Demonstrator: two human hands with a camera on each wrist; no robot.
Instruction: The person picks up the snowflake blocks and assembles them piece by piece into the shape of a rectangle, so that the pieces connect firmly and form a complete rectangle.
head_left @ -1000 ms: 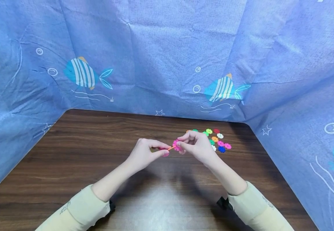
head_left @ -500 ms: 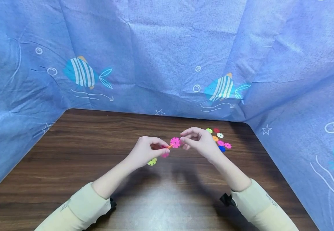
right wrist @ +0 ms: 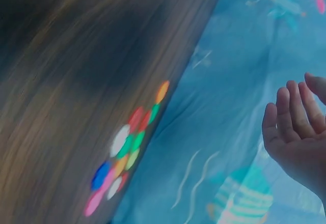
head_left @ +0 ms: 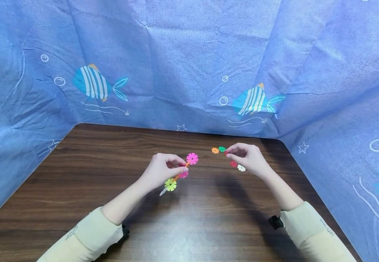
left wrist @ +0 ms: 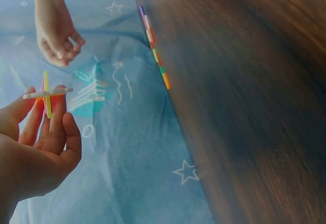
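Between the thumb and fingers of the left hand (head_left: pixel 161 169), a chain of notched flower discs (head_left: pixel 176 178) is held in a pinch, above the desk (head_left: pixel 94 174). Just beyond these fingertips stands its pink disc (head_left: pixel 192 158), while the yellow-green disc (head_left: pixel 170 184) and the white disc (head_left: pixel 163 191), seen on its edge, are below the thumb, toward the person. The right hand (head_left: pixel 250 160) has its fingers loosely bent, and its thumb is apart from them. In the head view it covers some loose discs; the orange disc (head_left: pixel 215 150) and the green disc (head_left: pixel 222 149) lie beside its fingertips, and the red disc (head_left: pixel 233 164) is just below its thumb.
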